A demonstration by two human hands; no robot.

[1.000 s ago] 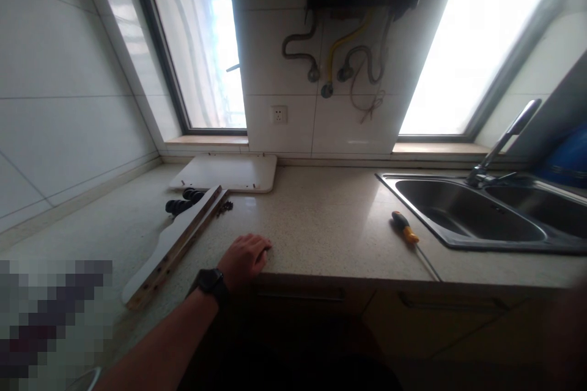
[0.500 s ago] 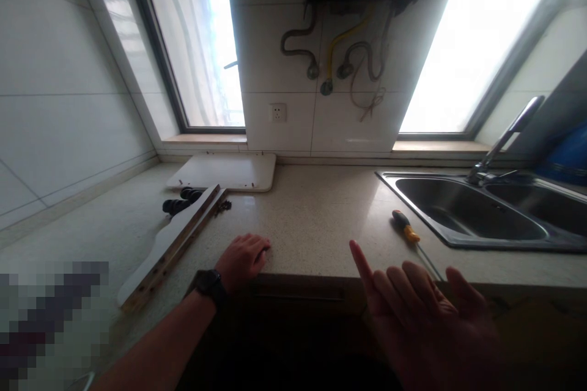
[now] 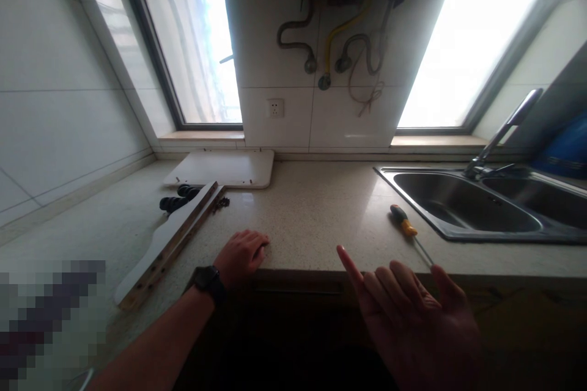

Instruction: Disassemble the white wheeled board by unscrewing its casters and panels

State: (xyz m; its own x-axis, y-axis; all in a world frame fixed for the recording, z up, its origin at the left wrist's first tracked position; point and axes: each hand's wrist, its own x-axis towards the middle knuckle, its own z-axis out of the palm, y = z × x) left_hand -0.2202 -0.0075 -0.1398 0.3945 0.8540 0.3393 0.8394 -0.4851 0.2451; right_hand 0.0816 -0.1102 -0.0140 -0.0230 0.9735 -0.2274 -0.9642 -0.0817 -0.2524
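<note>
My left hand (image 3: 241, 252), with a dark watch (image 3: 207, 279) on its wrist, rests on the front edge of the countertop (image 3: 302, 214). Its fingers lie loosely bent on the surface, and I see nothing held. In front of the counter edge hangs my right hand (image 3: 408, 302), little finger and thumb stretched apart, the middle fingers curled in; no object shows in it. Closest to it lies a screwdriver (image 3: 403, 220) with a black and yellow handle, its shaft pointing at my thumb. Left of my left hand lie white shaped boards (image 3: 186, 214) with brown drilled edges.
A white panel (image 3: 224, 168) lies against the back wall, with black ribbed parts (image 3: 173, 203) and a small pile of screws (image 3: 223, 202) nearby. On the right is a steel double sink (image 3: 458, 201) with a tap (image 3: 507, 128). Pipes (image 3: 296, 44) hang on the wall.
My right hand has shifted a little left and its thumb now reaches near the screwdriver's tip in view. The left hand stays on the counter. The camera view has moved slightly.
</note>
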